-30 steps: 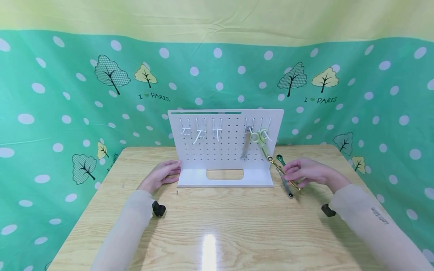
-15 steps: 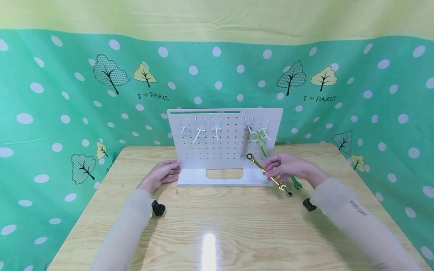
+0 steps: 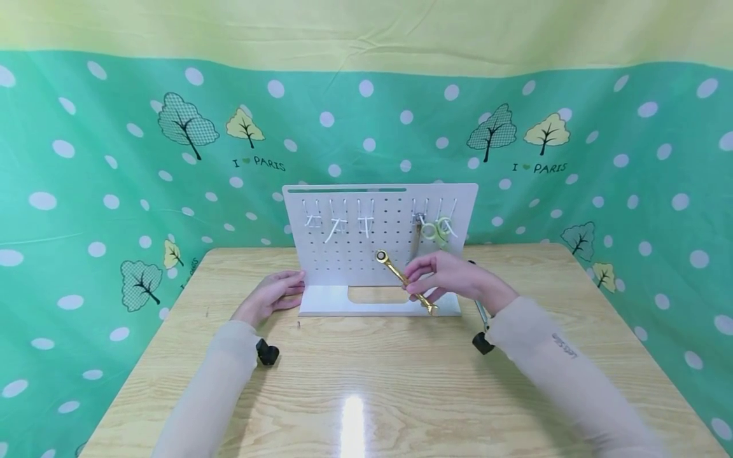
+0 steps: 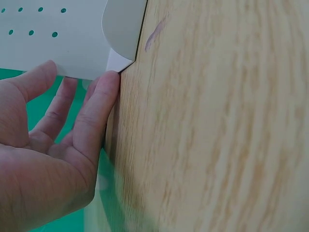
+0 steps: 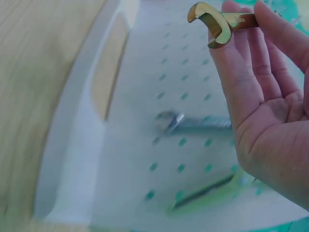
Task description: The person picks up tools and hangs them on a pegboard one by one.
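My right hand (image 3: 443,275) pinches a gold combination wrench (image 3: 395,270) between thumb and fingers, in front of the white pegboard (image 3: 343,275). The wrench slants, ring end up and to the left, open end low and to the right. In the right wrist view that open end (image 5: 205,10) juts out past the fingertips. My left hand (image 3: 275,296) rests at the pegboard's lower left side, fingers against its edge and base corner. On the board's right part hang a silver wrench (image 5: 203,123) and light green scissors (image 3: 442,233), partly hidden by my right hand in the head view.
Several white hooks (image 3: 338,226) stick out of the board's left half. Right of the board, another wrench (image 3: 482,310) lies on the wooden table (image 3: 366,369), mostly behind my right forearm. A green dotted curtain (image 3: 366,127) hangs behind.
My right hand has carried the gold wrench leftward from beside the board's right end to in front of its middle. The left hand has stayed where it was.
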A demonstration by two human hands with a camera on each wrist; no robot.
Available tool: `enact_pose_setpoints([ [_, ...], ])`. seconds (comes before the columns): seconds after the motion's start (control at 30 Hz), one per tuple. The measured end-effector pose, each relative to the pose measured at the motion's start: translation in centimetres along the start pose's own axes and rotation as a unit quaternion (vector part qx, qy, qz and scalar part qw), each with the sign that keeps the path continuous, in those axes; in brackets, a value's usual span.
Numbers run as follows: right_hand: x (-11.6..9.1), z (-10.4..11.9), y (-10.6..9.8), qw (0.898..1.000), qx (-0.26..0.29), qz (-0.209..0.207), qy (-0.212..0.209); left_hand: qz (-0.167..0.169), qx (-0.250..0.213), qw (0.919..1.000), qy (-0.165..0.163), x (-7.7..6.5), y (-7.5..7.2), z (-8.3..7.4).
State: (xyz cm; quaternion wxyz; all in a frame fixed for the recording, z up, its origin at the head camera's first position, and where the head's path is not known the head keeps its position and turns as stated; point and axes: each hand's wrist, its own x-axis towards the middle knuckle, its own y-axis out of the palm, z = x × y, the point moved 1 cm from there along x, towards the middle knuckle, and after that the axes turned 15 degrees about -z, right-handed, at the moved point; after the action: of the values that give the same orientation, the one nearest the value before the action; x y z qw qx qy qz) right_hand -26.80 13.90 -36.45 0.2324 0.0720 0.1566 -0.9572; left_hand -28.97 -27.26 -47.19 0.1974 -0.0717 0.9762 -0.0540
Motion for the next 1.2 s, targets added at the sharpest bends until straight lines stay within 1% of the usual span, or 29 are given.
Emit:
enact_pose_setpoints([
  [0.2, -0.3, 2.5, 1.3, 0.998, 0.027, 0.005, -0.05, 0.006, -0.002, 1.0, 0.003, -0.2, 0.2, 0.0],
  [0.27, -0.3, 3.1, 1.6, 0.998, 0.031, 0.003, -0.06, 0.005, -0.005, 1.0, 0.002, -0.2, 0.2, -0.1],
  [0.33, -0.3, 3.6, 1.8, 0.997, 0.034, 0.002, -0.065, 0.004, -0.006, 1.0, 0.002, -0.3, 0.2, -0.1],
  [0.47, -0.1, 4.0, 2.0, 0.997, 0.039, 0.001, -0.06, 0.002, -0.005, 1.0, 0.003, -0.4, 0.1, -0.1],
  [0.6, 0.4, 3.6, 1.9, 0.998, 0.046, -0.008, -0.048, 0.004, -0.005, 1.0, 0.005, -0.4, 0.1, -0.1],
  [0.87, 2.1, 2.2, 2.2, 0.993, 0.113, -0.017, -0.021, 0.002, -0.004, 1.0, 0.002, -0.5, 0.0, -0.1],
  [1.0, 2.9, 1.5, 2.7, 0.987, 0.16, -0.029, -0.004, 0.003, 0.0, 1.0, 0.004, -0.5, 0.0, -0.1],
  [1.2, 4.7, 0.2, 4.0, 0.972, 0.227, -0.052, 0.028, 0.001, -0.002, 1.0, 0.007, -0.3, 0.1, 0.0],
])
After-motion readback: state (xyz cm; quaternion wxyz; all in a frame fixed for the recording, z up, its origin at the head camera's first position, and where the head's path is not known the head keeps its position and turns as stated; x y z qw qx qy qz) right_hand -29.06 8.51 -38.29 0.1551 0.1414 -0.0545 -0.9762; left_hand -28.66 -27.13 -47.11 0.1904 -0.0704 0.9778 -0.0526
